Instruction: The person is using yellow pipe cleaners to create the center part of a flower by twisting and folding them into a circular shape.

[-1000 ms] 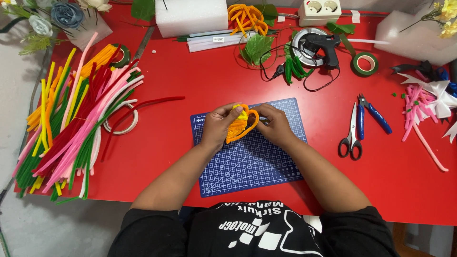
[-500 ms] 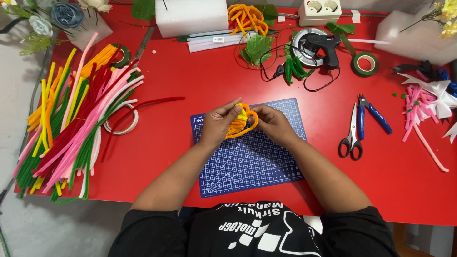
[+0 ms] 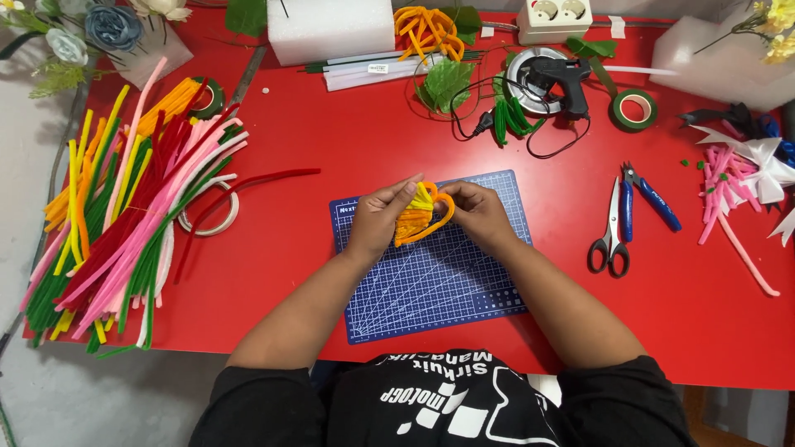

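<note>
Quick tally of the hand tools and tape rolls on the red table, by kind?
Scissors: 1
Blue-handled pliers: 1
Glue gun: 1
Green tape rolls: 2
White tape roll: 1
Total: 6

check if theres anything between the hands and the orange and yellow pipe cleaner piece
Nothing visible does. The left hand and the right hand both already grip the orange and yellow pipe cleaner piece from either side, just above the blue cutting mat. No other thing lies between the fingers and the piece.
</note>
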